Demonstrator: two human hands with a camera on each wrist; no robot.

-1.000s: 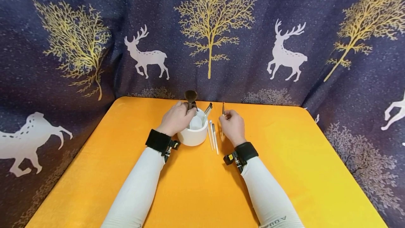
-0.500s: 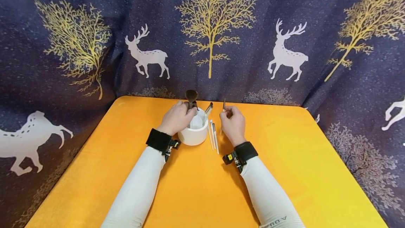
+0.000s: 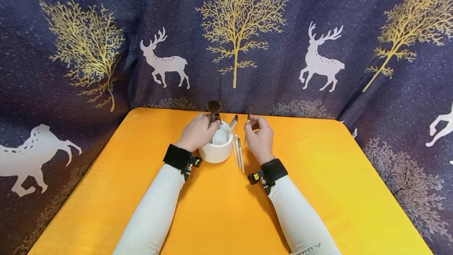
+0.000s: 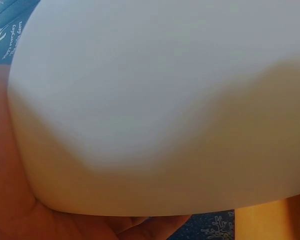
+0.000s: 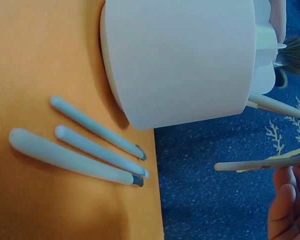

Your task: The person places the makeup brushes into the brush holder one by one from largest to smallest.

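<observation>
My left hand [image 3: 199, 132] grips the white round brush holder [image 3: 216, 154] by its left side and rim, and the holder's pale wall [image 4: 140, 90] fills most of the left wrist view. A large fluffy makeup brush [image 3: 214, 108] and a smaller dark-tipped brush [image 3: 232, 122] stand up out of the holder. To the right of it, my right hand [image 3: 261, 136] pinches a thin makeup brush [image 5: 255, 164], dark tip up and pale handle end hanging free above the tabletop. Three more brushes lie on the table beside the holder, the thickest with a pale handle [image 5: 72, 156].
A yellow-orange cloth covers the table [image 3: 219, 207]. Behind it hangs a dark blue curtain [image 3: 269, 50] printed with white deer and golden trees, close to the table's far edge.
The brush in my right hand has risen a little and shifted slightly left, its handle end lifting with it. My left hand and the holder have stayed in place.
</observation>
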